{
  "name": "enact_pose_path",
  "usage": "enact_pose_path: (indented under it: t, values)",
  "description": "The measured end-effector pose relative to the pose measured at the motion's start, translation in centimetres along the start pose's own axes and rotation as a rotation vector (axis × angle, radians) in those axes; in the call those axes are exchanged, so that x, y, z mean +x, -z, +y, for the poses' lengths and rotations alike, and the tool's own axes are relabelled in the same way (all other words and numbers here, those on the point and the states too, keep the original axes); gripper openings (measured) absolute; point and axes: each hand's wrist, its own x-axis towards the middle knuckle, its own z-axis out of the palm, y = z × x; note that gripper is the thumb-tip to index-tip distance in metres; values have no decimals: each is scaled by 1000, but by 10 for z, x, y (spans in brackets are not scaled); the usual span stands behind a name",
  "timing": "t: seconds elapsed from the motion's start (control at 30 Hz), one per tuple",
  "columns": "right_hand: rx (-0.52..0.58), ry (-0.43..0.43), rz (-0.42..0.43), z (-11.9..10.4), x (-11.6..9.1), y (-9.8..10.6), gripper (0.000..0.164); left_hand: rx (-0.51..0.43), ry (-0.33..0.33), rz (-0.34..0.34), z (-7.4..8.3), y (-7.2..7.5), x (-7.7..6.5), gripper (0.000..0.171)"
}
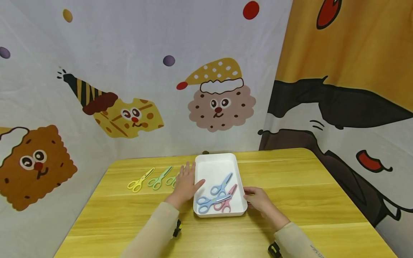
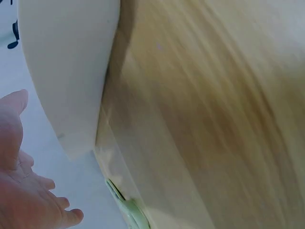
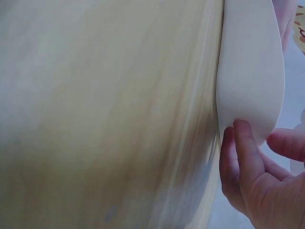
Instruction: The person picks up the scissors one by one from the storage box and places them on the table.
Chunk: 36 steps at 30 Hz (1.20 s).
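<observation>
the left hand (image 1: 184, 184) is spread wide, its fingers straight along the left side of the white tray (image 1: 211, 166) and its thumb out towards it, perhaps to steady it, though i can't be sure it touches. the right hand (image 1: 259, 200) has bent fingertips against the outer wall by the near right corner, thumb beside the rim; whether it truly pinches, i cannot tell. one at each side seems a way to keep the tray square.

the tray sits flat on the table (image 1: 290, 172). near its front, blue scissors (image 1: 213, 201) lie across pink scissors (image 1: 226, 201), with another blue pair (image 1: 219, 188) behind, loosely heaped as if simply dropped in.

left of the tray, yellow scissors (image 1: 141, 180), green scissors (image 1: 161, 177) and a half-hidden green pair (image 1: 172, 178) make a row, handles towards the person, perhaps for easy picking up.
</observation>
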Motion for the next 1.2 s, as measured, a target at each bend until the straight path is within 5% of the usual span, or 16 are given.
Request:
enact_pose_path:
  t: [0.4,1.2]
  values:
    - [20,3,-7,0,-1,1,35,118,-43,20,26,-6,5,83]
    - [7,8,4,2,0,1,35,141,-98,-62,73,-37,5,81]
